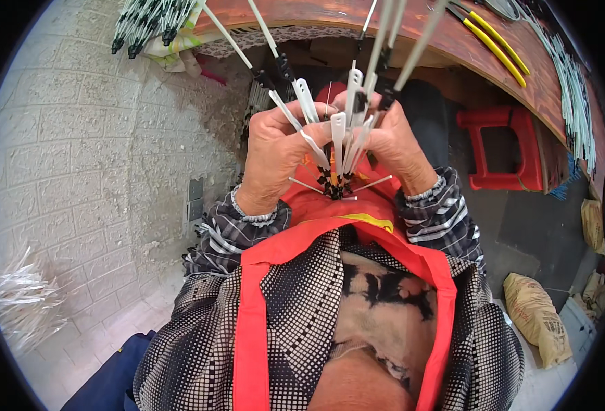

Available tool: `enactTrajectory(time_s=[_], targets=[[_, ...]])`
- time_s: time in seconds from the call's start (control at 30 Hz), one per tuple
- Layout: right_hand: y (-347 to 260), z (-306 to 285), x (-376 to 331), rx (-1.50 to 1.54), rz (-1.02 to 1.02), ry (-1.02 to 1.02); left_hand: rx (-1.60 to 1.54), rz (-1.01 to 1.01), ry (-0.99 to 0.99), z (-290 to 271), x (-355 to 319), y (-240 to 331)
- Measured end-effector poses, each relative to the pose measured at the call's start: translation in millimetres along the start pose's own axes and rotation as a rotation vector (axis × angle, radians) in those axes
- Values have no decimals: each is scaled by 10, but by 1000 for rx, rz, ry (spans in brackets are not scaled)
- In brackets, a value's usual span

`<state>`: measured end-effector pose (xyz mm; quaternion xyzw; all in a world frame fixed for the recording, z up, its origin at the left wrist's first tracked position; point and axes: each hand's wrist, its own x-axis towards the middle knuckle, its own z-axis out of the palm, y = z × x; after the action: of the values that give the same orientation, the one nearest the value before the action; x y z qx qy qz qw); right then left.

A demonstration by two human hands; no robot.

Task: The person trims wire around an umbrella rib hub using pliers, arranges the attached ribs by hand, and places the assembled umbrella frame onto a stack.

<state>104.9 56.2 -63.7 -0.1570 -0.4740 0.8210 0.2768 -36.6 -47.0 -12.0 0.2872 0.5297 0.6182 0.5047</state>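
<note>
Both hands are raised close together in front of my chest, above a red apron. My left hand and my right hand jointly grip a fan of thin white rods with black joints and white plastic tips. The rods spread upward and outward toward the wooden bench. Several thin metal wires stick out sideways at the black hub below my fingers. Fingers of both hands are curled around the bundle, hiding its middle.
A curved wooden workbench runs along the top with yellow-handled pliers and white rods. A red plastic stool stands at right. More black-tipped rods lie top left. Sacks sit lower right; a shiny wire bundle lies left.
</note>
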Motion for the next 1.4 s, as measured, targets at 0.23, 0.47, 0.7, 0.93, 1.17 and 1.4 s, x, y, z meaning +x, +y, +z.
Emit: enactTrajectory(time_s=[0.23, 0.47, 0.7, 0.93, 1.17, 1.4], targets=[[-89, -34, -52, -164, -104, -86, 29, -65, -77, -39, -77, 81], [-78, 66, -95, -185, -50, -43, 48, -121, -118, -108, -56, 106], [-60, 97, -130, -264, -32, 36, 117, -122, -208, -192, -51, 137], [-100, 118, -136, -315, 55, 0, 114, -117, -299, -300, 3, 52], [21, -45, -85, -160, -11, -109, 93, -125, -298, -264, 5, 23], [20, -30, -78, -197, 23, -145, 53, -147, -303, -277, 0, 49]])
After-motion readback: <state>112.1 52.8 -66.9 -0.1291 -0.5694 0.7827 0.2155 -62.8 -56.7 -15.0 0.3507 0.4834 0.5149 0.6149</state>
